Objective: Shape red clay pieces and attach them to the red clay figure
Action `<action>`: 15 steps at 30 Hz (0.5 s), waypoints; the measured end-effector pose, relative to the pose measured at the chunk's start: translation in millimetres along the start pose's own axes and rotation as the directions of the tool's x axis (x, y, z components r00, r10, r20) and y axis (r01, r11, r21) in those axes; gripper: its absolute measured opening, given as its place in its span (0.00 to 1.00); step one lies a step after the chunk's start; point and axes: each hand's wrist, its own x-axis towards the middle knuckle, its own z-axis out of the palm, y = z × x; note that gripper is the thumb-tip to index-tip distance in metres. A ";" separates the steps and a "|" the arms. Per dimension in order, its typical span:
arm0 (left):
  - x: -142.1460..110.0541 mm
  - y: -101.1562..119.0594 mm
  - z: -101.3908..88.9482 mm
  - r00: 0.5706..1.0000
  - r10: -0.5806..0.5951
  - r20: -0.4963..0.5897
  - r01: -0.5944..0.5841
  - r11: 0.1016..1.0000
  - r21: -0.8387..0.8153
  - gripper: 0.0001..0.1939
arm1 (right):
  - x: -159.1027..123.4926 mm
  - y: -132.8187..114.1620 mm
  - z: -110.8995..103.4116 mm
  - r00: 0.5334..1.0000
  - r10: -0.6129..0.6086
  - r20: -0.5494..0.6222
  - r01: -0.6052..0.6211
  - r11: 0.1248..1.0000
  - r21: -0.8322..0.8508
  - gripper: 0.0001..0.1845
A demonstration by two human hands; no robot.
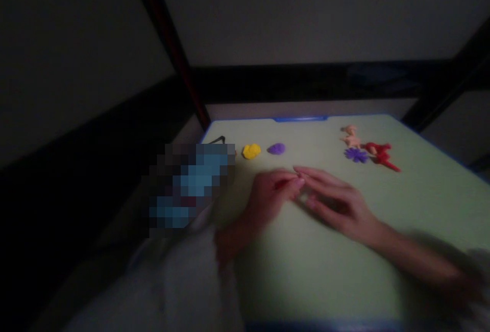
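My left hand (270,192) is above the near middle of the table, its thumb and fingers pinched together. A dark red patch shows between them; whether it is a held piece or shadow I cannot make out. My right hand (344,204) meets its fingertips from the right, with fingers stretched out and the thumb apart from them. Beyond my hands lie a yellow lump of modelling clay (251,151) and a smaller purple lump (276,148). Farther right are pinkish clay pieces (351,141), a purple petal-edged piece (356,155) and red clay pieces (383,156).
The pale green table (325,281) has a blue rim with a blue handle-like part (301,118) at the far edge. A pixelated blurred area (195,184) covers something at the left edge. A wall (306,16) with dark beams stands behind.
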 end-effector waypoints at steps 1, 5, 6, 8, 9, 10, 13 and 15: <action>-0.1 0.2 0.4 1.000 -0.013 -0.006 0.013 1.000 -0.019 0.09 | 0.5 0.0 0.4 1.000 0.015 -0.006 -0.015 1.000 0.013 0.26; 0.2 -0.1 1.6 0.999 -0.045 0.021 0.046 0.998 -0.048 0.09 | 2.0 0.4 0.1 0.993 0.071 -0.095 -0.066 0.997 0.045 0.23; 0.3 -0.6 1.8 0.998 -0.048 0.031 0.050 0.998 -0.047 0.09 | 1.9 0.8 -0.3 0.989 0.072 -0.126 -0.067 0.997 0.041 0.23; 0.2 -1.3 2.3 0.998 -0.056 0.042 0.058 0.997 -0.057 0.10 | 1.2 1.7 -1.3 0.984 0.062 -0.165 -0.061 0.998 0.008 0.23; 0.2 -1.5 2.7 0.997 -0.063 0.043 0.066 0.995 -0.072 0.10 | 0.7 2.1 -1.7 0.985 0.046 -0.168 -0.050 0.999 -0.019 0.23; 0.0 -1.5 3.1 0.997 -0.071 0.040 0.074 0.993 -0.091 0.10 | 0.2 2.3 -2.2 0.987 0.027 -0.160 -0.036 0.998 -0.052 0.24; -0.1 -0.9 4.2 0.995 -0.100 0.006 0.100 0.986 -0.132 0.10 | -1.4 2.1 -3.1 0.994 -0.038 -0.100 0.022 0.987 -0.157 0.26; 0.1 -0.9 4.5 0.994 -0.108 -0.017 0.106 0.987 -0.120 0.10 | -2.0 1.9 -3.2 0.996 -0.073 -0.051 0.060 0.973 -0.224 0.26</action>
